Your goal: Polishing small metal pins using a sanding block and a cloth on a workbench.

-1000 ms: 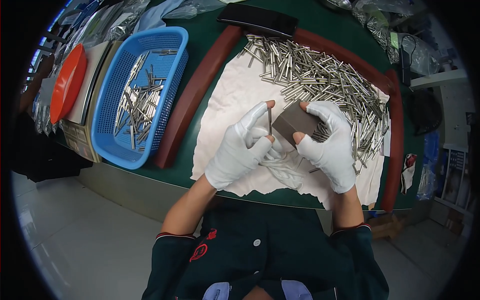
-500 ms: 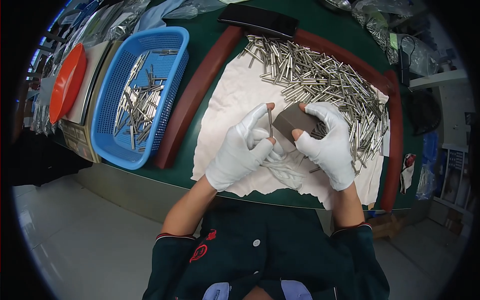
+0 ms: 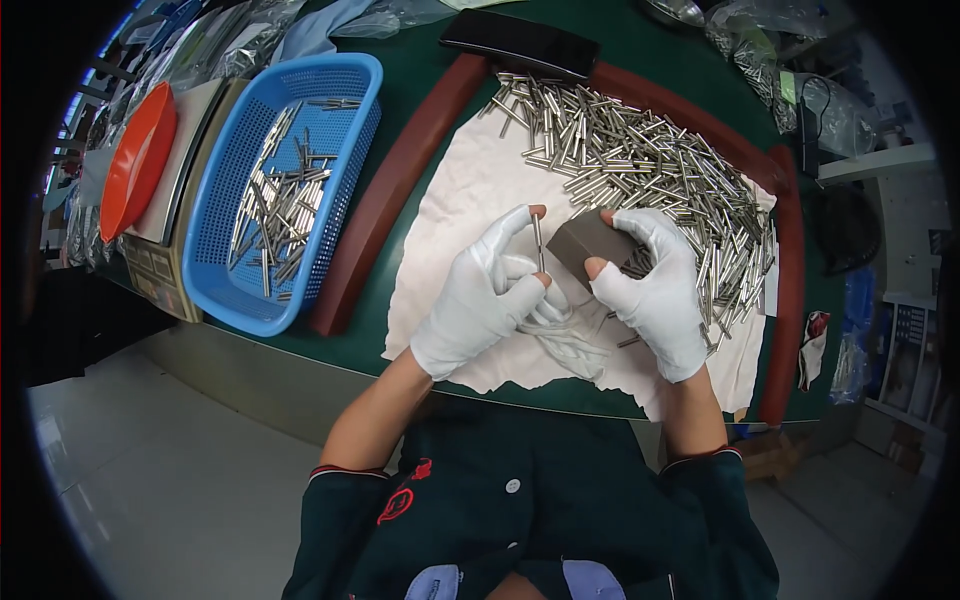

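My left hand [image 3: 480, 293], in a white glove with bare fingertips, pinches a thin metal pin [image 3: 538, 243] by its two ends between thumb and forefinger. Just to its right, my right hand [image 3: 655, 285], gloved the same way, grips a dark grey-brown block [image 3: 588, 243] between thumb and fingers. The pin and the block are close together with a small gap. Beneath my hands a crumpled white glove [image 3: 572, 350] lies on a pale cloth [image 3: 450, 220]. A large heap of metal pins [image 3: 640, 150] spreads over the far and right part of that cloth.
Brown padded bars [image 3: 405, 195] border the cloth on the left, back and right. A blue plastic basket [image 3: 318, 255] with more pins stands at left, beside an orange-red dish [image 3: 138, 165] on a scale [image 3: 155, 275]. A black phone-like device [image 3: 520, 43] rests on the back bar.
The pin in my left hand has shifted slightly, its upper end tipping a little left. Both hands otherwise keep their places and their holds.
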`<state>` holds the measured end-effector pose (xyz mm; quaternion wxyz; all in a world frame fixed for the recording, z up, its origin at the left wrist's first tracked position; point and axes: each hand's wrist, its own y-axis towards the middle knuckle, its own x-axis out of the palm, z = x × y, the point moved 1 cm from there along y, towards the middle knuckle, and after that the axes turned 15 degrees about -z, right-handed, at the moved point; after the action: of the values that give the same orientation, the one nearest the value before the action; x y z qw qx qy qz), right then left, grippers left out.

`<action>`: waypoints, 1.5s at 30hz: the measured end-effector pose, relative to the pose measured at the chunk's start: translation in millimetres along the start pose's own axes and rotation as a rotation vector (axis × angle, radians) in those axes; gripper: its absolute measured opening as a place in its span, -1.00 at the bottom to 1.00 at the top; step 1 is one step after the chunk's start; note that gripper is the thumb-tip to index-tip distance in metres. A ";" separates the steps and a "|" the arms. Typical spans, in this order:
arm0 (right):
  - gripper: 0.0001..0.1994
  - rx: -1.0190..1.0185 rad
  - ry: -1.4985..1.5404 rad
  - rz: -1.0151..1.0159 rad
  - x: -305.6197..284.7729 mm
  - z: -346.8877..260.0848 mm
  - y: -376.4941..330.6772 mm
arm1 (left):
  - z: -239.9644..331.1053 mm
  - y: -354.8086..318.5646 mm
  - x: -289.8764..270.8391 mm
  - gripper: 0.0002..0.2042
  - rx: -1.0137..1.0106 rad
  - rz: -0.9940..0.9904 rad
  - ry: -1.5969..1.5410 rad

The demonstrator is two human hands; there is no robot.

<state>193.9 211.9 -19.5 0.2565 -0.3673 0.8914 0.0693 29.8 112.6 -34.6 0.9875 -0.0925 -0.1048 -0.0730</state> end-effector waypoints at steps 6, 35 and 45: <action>-0.52 0.006 0.055 0.005 6.4 0.8 0.5 | 2.3 -1.0 2.2 -0.39 0.019 0.010 0.023; -0.48 0.040 -0.147 0.031 -5.8 4.2 0.5 | 1.9 -1.6 2.1 -0.41 0.049 0.014 -0.017; -0.50 0.019 0.059 0.057 -3.0 8.5 1.0 | -0.6 2.6 -1.0 -0.37 -0.021 0.036 -0.098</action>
<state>198.5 217.1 -25.3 0.2314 -0.3412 0.9093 0.0571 29.4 115.2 -35.9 0.9812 -0.1084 -0.1507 -0.0519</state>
